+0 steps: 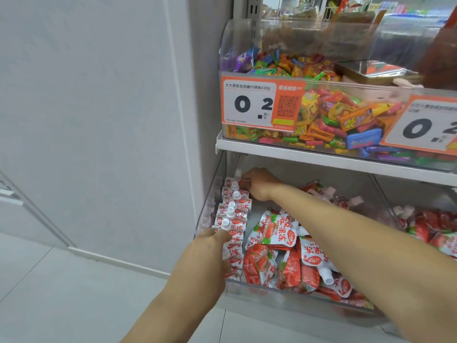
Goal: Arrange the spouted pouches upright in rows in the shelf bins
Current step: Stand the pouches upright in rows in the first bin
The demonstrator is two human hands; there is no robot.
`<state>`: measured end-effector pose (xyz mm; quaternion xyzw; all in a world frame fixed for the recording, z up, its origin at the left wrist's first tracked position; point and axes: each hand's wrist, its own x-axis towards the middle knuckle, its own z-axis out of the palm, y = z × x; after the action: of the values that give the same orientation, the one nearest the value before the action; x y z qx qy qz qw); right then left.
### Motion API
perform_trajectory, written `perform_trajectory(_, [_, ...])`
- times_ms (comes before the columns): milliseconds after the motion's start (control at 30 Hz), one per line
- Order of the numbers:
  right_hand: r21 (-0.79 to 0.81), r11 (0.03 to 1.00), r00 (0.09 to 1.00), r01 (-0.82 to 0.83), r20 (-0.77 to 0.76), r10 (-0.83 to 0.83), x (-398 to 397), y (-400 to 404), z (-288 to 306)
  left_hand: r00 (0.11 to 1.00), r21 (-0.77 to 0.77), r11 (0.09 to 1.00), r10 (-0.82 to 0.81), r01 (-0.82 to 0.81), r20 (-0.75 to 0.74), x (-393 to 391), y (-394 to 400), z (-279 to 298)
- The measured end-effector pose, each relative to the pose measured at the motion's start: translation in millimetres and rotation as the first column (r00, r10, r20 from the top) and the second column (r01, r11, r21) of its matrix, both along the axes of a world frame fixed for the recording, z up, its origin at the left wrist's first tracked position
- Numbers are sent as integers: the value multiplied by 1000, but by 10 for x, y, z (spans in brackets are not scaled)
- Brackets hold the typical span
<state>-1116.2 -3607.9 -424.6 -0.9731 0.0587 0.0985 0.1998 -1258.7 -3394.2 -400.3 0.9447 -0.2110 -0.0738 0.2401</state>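
A row of red-and-white spouted pouches [235, 209] stands upright along the left wall of the clear lower shelf bin [284, 290]. My right hand [259, 184] reaches to the back of that row, its fingers curled round the rearmost pouch. At the row's front end, my left hand [212, 246] presses against the front pouches; its fingertips are hidden behind them. To the right of the row, several more pouches [282, 253] lie flat in a loose heap in the same bin.
A neighbouring bin [430, 233] to the right holds more jumbled pouches. The shelf above [296, 152] carries a clear bin of coloured sweets [333, 112] with price labels. A white wall and tiled floor lie to the left.
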Motion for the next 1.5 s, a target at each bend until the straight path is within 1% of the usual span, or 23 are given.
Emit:
perform_trajectory(33, [42, 999, 1000, 5, -28, -4, -19, -15, 29, 1000, 1, 1000, 1, -1, 3, 2, -3, -1])
perform_trajectory(100, [266, 960, 993, 85, -98, -61, -87, -43, 92, 1000, 4, 1000, 0, 0, 6, -3, -1, -7])
perform_trajectory(167, [505, 836, 968, 217, -224, -116, -188, 11, 165, 1000, 5, 1000, 1, -1, 14, -4, 1, -22])
perform_trajectory(267, [652, 681, 930, 334, -344, -127, -263, 141, 133, 999, 6, 1000, 7, -7, 31, -8, -7, -29])
perform_trajectory(367, [823, 388, 904, 414, -423, -68, -323, 219, 91, 999, 12, 1000, 12, -13, 38, -21, -14, -25])
perform_trajectory(400, [837, 359, 905, 414, -422, -58, -370, 238, 125, 999, 15, 1000, 15, -16, 37, -33, -14, -18])
perform_trajectory(433, [841, 362, 911, 402, -405, -70, -402, 241, 136, 999, 12, 1000, 19, -19, 36, -44, -14, -14])
perform_trajectory(500, [803, 471, 931, 365, -328, -163, -499, 262, 195, 999, -1, 1000, 11, -11, 40, -55, -3, -23])
perform_trajectory(567, [676, 698, 971, 236, -143, -190, -671, 221, 286, 999, -24, 1000, 1, 0, 44, -72, 17, -25])
perform_trajectory(600, [559, 822, 992, 107, -9, -122, -819, 177, 356, 998, -33, 999, -6, 7, 56, -88, 22, -25])
perform_trajectory(633, [409, 912, 992, -41, 124, -11, -1005, 125, 429, 997, -37, 999, -17, 20, 77, -102, 21, -26])
perform_trajectory(667, [225, 961, 969, -163, 219, 113, -1210, 66, 491, 993, -41, 999, -26, 30, 113, -112, 11, -17])
perform_trajectory(700, [40, 969, 940, -242, 257, 224, -1401, -14, 520, 986, -55, 998, -31, 40, 163, -117, -7, -1])
perform_trajectory(733, [-124, 950, 923, -287, 228, 309, -1581, -90, 535, 976, -76, 995, -43, 60, 213, -113, -38, 18])
perform_trajectory(767, [-250, 919, 924, -304, 157, 348, -1722, -172, 503, 963, -87, 992, -70, 95, 259, -107, -83, 37])
perform_trajectory(800, [-330, 897, 938, -294, 79, 337, -1846, -241, 460, 948, -75, 986, -121, 149, 296, -95, -142, 48])
perform_trajectory(833, [-362, 892, 955, -270, 14, 295, -1938, -311, 391, 931, -43, 976, -188, 212, 314, -85, -212, 40])
perform_trajectory(867, [-346, 907, 968, -242, -23, 250, -2006, -366, 329, 920, -6, 964, -253, 267, 298, -86, -285, 24])
perform_trajectory(967, [-202, 959, 979, -198, 6, 204, -2085, -483, 227, 922, 102, 931, -361, 349, 142, -71, -496, -79])
perform_trajectory(1067, [-138, 959, 968, -246, 21, 251, -2101, -562, 235, 929, 182, 914, -370, 362, 12, 39, -610, -105])
perform_trajectory(1233, [-134, 974, 969, -182, 140, 201, -2154, -803, 292, 928, 324, 872, -368, 366, -58, 167, -722, -70])
perform_trajectory(1333, [-170, 979, 974, -111, 176, 141, -2124, -872, 295, 924, 356, 859, -380, 368, -37, 174, -757, -102])
perform_trajectory(1500, [-227, 971, 958, 79, 285, -11, -2040, -868, 265, 934, 219, 923, -343, 315, 100, 160, -720, -109])
